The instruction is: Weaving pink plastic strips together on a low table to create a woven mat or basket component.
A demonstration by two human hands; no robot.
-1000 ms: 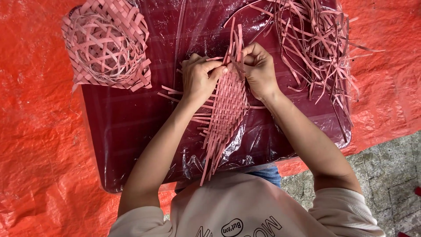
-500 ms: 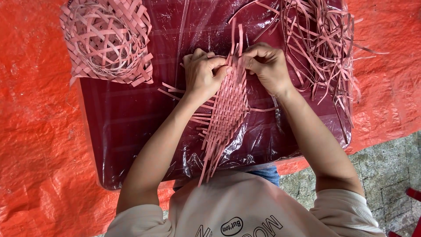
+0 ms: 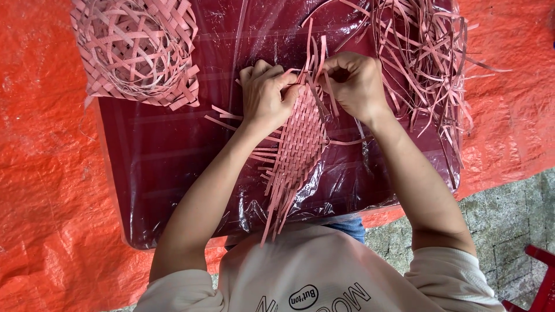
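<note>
A flat woven mat of pink strips [image 3: 296, 147] lies on a dark red plastic-wrapped board [image 3: 167, 173], its loose ends pointing toward my body. My left hand [image 3: 267, 92] presses on the mat's far left edge, fingers curled over the strips. My right hand [image 3: 354, 84] pinches a pink strip at the mat's far end, right beside the left hand. A few strip ends stick up between the two hands.
A round open-weave pink basket [image 3: 136, 49] sits at the board's far left corner. A loose pile of pink strips [image 3: 428, 55] covers the far right. An orange tarp [image 3: 46, 173] surrounds the board. Grey paving [image 3: 509, 219] and a red stool corner [image 3: 540, 277] show at lower right.
My hands have shifted slightly along the mat's far end, and the right hand's fingers have tightened on a strip. The view has moved a little; the basket and pile stay put.
</note>
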